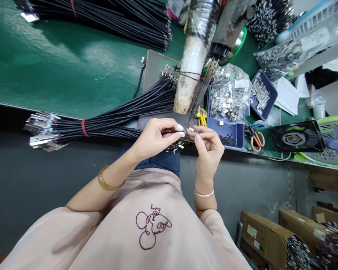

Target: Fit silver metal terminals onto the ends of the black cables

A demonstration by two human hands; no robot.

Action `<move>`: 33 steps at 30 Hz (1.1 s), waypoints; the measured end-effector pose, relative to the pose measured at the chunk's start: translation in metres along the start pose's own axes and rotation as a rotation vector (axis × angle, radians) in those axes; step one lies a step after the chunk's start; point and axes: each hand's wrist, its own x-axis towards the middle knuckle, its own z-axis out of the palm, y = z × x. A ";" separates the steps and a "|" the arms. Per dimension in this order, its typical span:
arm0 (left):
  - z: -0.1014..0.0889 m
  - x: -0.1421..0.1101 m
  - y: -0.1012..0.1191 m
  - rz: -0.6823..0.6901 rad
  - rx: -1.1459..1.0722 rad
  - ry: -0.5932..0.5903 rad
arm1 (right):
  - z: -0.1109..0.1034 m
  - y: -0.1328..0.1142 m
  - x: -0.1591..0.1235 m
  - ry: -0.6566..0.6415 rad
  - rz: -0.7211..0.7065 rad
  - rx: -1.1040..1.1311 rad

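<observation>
- Left hand (154,138): thumb and forefinger closed in a pinch on a black cable (169,132), near its end; white covers sit on the tips.
- Right hand (210,150): thumb and forefinger pinched on a small metal connector (191,129), just beside the cable's end; the other fingers are curled. Whether cable and connector touch is too small to tell.
- Both hands are at the table's near edge, below a wrapped tube (189,75).
- A bundle (124,116) of cables, bound by a red band (85,128), lies across that edge, its left end jutting past it.
- Another bundle (115,20) lies toward the table's far edge.
- Right of the hands, along the near edge: a blue tray (240,138) with a bag (229,90) of connectors, then scissors (257,141) and a black fan (297,138).
- Cartons (255,228) stand on the grey floor (73,180).
</observation>
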 end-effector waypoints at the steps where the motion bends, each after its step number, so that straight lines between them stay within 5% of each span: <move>1: 0.000 0.000 0.001 0.001 0.002 -0.002 | 0.000 0.001 0.000 -0.009 -0.007 0.002; 6: -0.002 0.002 0.008 -0.023 0.049 -0.073 | -0.001 0.003 0.000 -0.050 -0.079 -0.081; 10: 0.001 0.003 0.008 -0.081 -0.003 -0.052 | 0.001 0.001 -0.004 0.102 -0.367 -0.272; 14: 0.006 0.002 0.004 -0.131 -0.069 0.007 | 0.002 0.004 -0.004 0.055 -0.608 -0.458; 21: 0.009 0.002 0.002 -0.113 -0.017 0.083 | 0.002 0.011 -0.001 0.027 -0.362 -0.347; 33: 0.012 0.003 0.001 -0.068 0.088 0.173 | 0.000 0.009 0.006 -0.025 -0.682 -0.593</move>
